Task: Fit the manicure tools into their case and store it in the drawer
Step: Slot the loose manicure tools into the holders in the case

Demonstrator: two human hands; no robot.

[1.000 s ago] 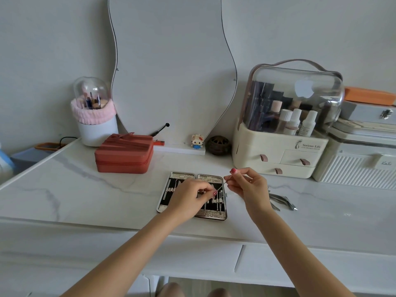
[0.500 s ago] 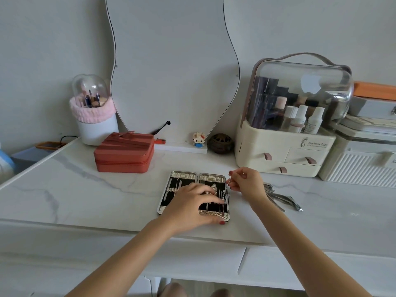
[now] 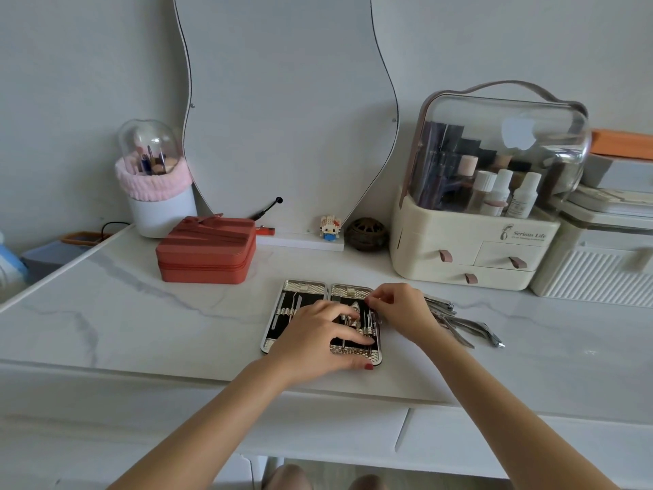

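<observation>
Both hands work over the open case (image 3: 304, 290): our left hand (image 3: 318, 339) presses spread fingers on it, our right hand (image 3: 403, 309) pinches a thin tool at its right edge, lengthwise; loose tools (image 3: 466, 325) lie right, nearer that hand.

grey wall (image 3: 88, 58), marble vanity (image 3: 123, 313), wavy mirror (image 3: 282, 100)

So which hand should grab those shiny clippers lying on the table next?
Probably the right hand. The loose clippers lie just right of it, while the left hand rests spread across the open case, farther away, holding it steady.
</observation>
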